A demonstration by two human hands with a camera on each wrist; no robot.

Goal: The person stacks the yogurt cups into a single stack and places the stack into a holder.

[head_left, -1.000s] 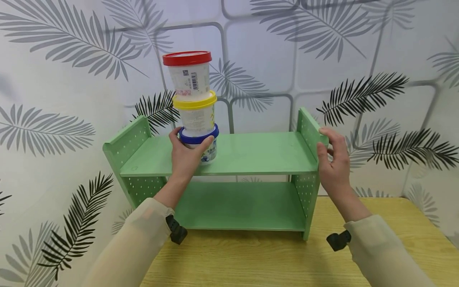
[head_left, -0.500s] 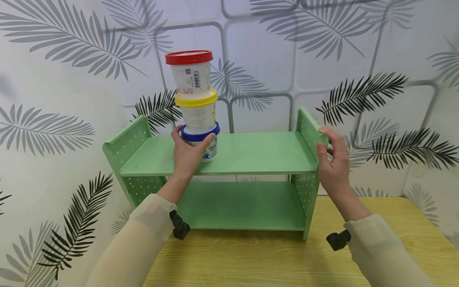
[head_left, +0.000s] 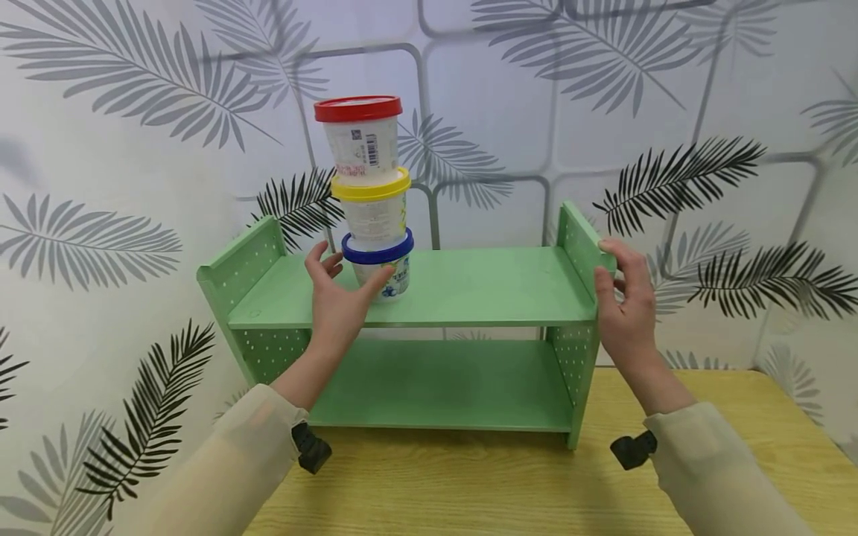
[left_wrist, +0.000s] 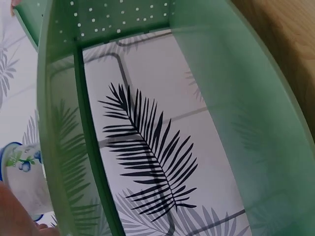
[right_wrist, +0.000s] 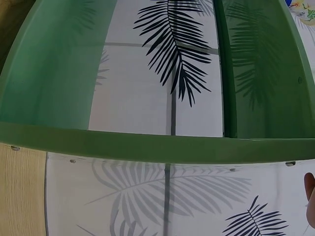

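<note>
Three white tubs stand stacked on the upper board of a green shelf (head_left: 482, 286). At the bottom is a blue-lidded tub (head_left: 397, 277), then a yellow-lidded tub (head_left: 375, 219), then a red-lidded tub (head_left: 365, 145) on top. My left hand (head_left: 337, 304) is spread in front of the lowest tub, thumb near its front and fingers apart from its left side. In the left wrist view, part of the blueberry-printed tub (left_wrist: 30, 179) shows behind the board. At the shelf's right side panel, my right hand (head_left: 626, 313) grips the upper front edge between thumb and fingers.
The shelf stands on a yellow wood-grain table (head_left: 436, 484), close to a wall with leaf-patterned paper (head_left: 482, 104). Raised perforated side panels bound the upper board at both ends; the left panel (head_left: 244, 264) lies beyond the tubs. A lower board (head_left: 456, 383) runs beneath.
The tub stack has shifted slightly right and back along the board. My left hand has let go of the blue-lidded tub and drawn left, fingers spreading. My right hand stays put.
</note>
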